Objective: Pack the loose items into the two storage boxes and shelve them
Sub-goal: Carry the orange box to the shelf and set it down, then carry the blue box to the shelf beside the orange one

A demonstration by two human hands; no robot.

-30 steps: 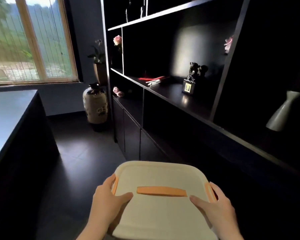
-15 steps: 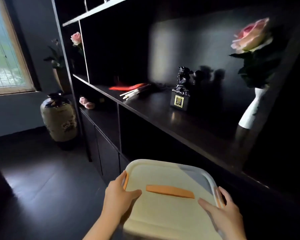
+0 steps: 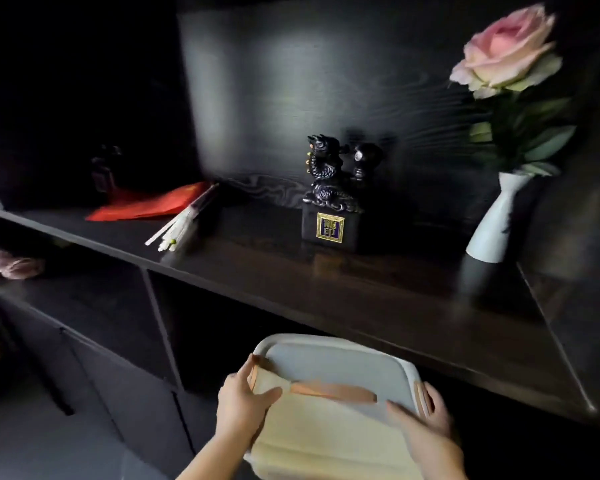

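I carry a cream storage box (image 3: 329, 427) with its lid on and an orange handle (image 3: 333, 391) across the top. My left hand (image 3: 243, 407) grips its left side at the orange clip, thumb lying on the lid. My right hand (image 3: 426, 427) grips the right side the same way. The box's far edge sits just below the front edge of a dark wooden shelf (image 3: 378, 292). What the box holds is hidden by the lid.
On the shelf stand a black dragon figurine (image 3: 329, 199), a white vase with a pink rose (image 3: 496, 220), a red folder (image 3: 153, 204) and a bundle of white sticks (image 3: 181, 226). A lower compartment (image 3: 222, 341) opens under the shelf. Pink flowers (image 3: 11, 263) lie left.
I have stepped closer and turned right toward the shelf unit. The box has moved with my hands up to the shelf's front edge. My grip is unchanged.
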